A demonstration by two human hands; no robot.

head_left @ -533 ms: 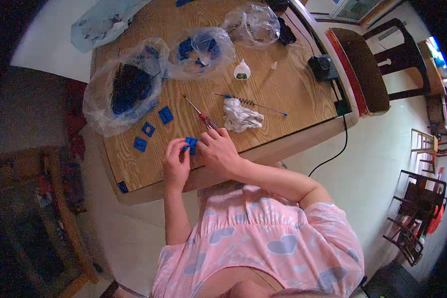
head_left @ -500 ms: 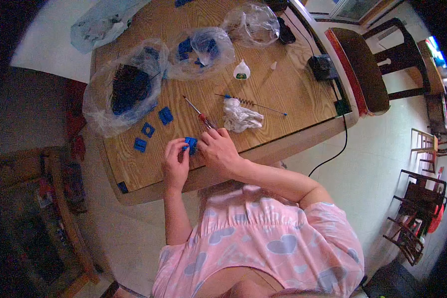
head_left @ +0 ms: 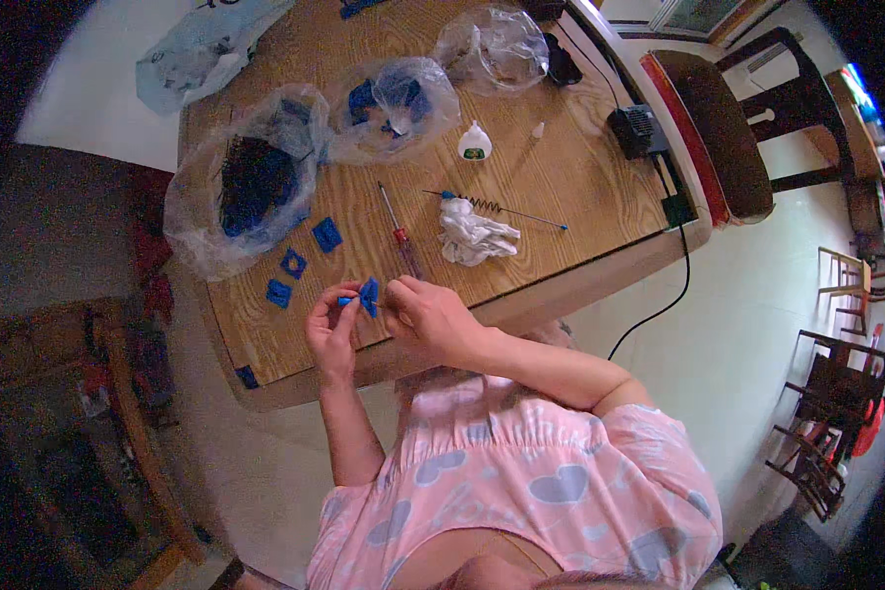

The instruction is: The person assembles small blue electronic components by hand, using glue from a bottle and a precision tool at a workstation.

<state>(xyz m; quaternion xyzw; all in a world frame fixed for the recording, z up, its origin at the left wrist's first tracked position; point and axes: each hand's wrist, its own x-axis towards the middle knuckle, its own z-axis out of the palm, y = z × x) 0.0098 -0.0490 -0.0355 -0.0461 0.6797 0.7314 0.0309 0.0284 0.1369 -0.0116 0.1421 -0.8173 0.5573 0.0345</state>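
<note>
A small blue plastic part [head_left: 366, 295] is pinched between both hands just above the near edge of the wooden table [head_left: 560, 197]. My left hand [head_left: 331, 329] grips its left side with thumb and fingers. My right hand [head_left: 431, 317] holds its right side. Three flat blue square parts [head_left: 293, 263] lie on the table just left of and beyond my hands. A red-handled screwdriver [head_left: 399, 232] lies just beyond my right hand.
Clear plastic bags with dark and blue parts [head_left: 251, 187], [head_left: 393, 108] sit at the table's far left. A crumpled white cloth [head_left: 474, 236], a thin rod with a spring [head_left: 497, 208], a small white glue bottle [head_left: 474, 144], a black box with cable [head_left: 637, 130] and a chair [head_left: 718, 118] lie to the right.
Both hands have stayed at the table's near edge; the blue part has turned slightly between the fingers.
</note>
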